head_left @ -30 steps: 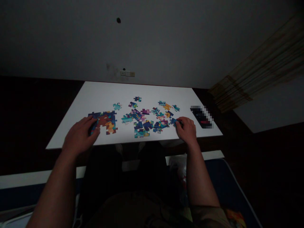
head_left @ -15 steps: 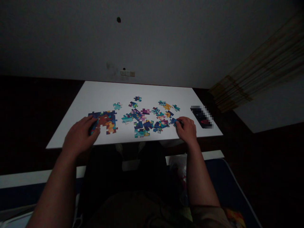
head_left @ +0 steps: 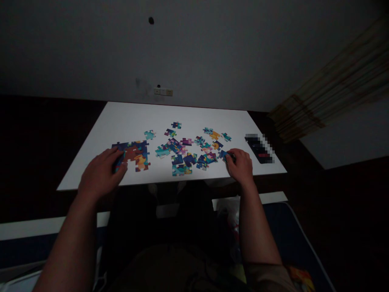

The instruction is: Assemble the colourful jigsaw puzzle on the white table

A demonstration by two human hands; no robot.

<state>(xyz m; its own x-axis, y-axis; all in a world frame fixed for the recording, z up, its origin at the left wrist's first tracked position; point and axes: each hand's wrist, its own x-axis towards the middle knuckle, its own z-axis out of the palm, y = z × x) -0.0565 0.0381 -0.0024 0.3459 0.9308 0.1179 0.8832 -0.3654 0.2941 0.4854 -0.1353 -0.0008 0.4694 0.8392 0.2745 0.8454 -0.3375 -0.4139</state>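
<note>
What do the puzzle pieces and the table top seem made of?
Puzzle pieces: probably cardboard, flat and thin-looking with colourful print; gloss hard to tell.
Table top: smooth white finish, perhaps laminate, since no grain shows; painted wood is possible.

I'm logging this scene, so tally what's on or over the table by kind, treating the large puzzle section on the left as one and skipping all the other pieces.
Hands, the left hand and the right hand: 2
Large puzzle section: 1
Dark flat object, partly pixelated: 1
Total: 4
</note>
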